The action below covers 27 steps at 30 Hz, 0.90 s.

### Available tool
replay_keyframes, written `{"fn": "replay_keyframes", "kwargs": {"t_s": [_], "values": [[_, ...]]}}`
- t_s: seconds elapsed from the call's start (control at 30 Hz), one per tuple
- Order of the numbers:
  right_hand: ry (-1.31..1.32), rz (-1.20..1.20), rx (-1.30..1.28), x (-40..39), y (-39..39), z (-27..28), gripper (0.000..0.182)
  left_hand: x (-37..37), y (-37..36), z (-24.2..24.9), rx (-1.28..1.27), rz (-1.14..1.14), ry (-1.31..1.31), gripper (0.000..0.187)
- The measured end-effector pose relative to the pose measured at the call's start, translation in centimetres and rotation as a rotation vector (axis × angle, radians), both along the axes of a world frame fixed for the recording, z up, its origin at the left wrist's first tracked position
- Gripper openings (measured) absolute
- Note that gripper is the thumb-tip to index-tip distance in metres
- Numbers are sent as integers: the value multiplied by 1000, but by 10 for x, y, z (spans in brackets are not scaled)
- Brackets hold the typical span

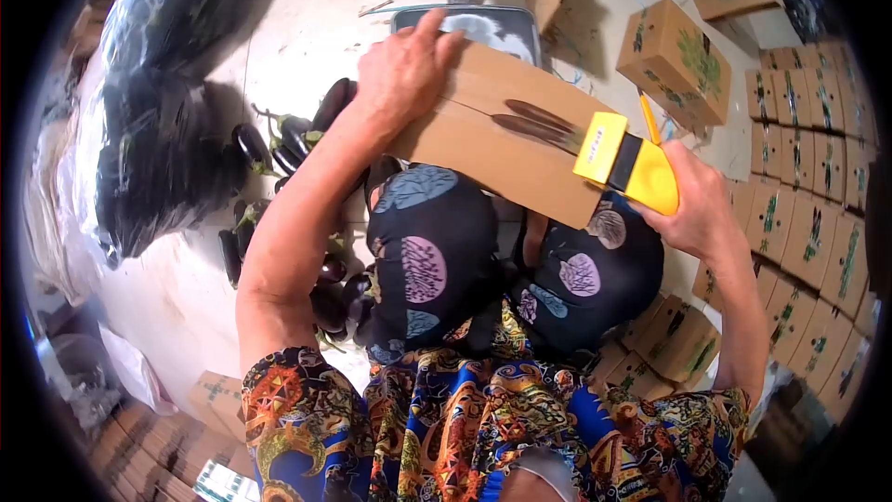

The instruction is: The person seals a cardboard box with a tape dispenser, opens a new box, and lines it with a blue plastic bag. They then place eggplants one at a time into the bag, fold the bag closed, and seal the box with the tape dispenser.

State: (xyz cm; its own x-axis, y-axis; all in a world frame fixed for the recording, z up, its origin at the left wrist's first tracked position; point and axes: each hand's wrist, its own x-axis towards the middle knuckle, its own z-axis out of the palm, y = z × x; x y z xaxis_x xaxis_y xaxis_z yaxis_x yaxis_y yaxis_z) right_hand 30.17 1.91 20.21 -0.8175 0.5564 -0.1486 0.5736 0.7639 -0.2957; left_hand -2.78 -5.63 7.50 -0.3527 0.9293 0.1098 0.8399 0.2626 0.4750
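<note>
A closed cardboard box (483, 144) printed with long dark eggplants lies slanted over my knees. My left hand (409, 70) grips its far left end, with the fingers over the edge. In my right hand (692, 191) is a yellow tape dispenser (655, 177), its head resting over the right end of the box top, beside the printed picture. A thin seam runs from the left end of the lid toward the print. Behind the box a grey tub (534, 28) with a whitish inside is partly covered.
Loose eggplants (249, 144) lie on the floor to my left, near large black plastic bags (158, 158). Stacked cardboard boxes (799, 167) line the right side. A single carton (676, 60) stands at the upper right. More boxes (139, 451) sit at lower left.
</note>
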Motion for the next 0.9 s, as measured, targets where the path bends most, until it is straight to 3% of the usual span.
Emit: {"fn": "replay_keyframes", "kwargs": {"t_s": [0.13,0.5,0.63,0.73,0.77,0.8,0.87,0.9], "values": [[99,-42,-6,52,-2,-16,50,1,4,-4,-12,-14,9,40],[198,-73,-67,63,-1,-80,55,-13,1,-7,4,-31,-42,39],[303,-130,-134,65,-7,-103,58,-12,1,-7,91,-54,85,37],[345,-129,-123,66,-9,-118,63,-2,11,8,219,-333,505,32],[354,-122,-110,66,-9,-123,65,14,17,10,233,-384,528,32],[368,-122,-112,65,-9,-127,66,15,32,4,246,-752,436,32],[399,-119,-116,59,-10,-132,67,54,33,16,3,-712,265,32],[396,-145,-132,59,-11,-133,68,62,37,16,5,-723,223,31]]}}
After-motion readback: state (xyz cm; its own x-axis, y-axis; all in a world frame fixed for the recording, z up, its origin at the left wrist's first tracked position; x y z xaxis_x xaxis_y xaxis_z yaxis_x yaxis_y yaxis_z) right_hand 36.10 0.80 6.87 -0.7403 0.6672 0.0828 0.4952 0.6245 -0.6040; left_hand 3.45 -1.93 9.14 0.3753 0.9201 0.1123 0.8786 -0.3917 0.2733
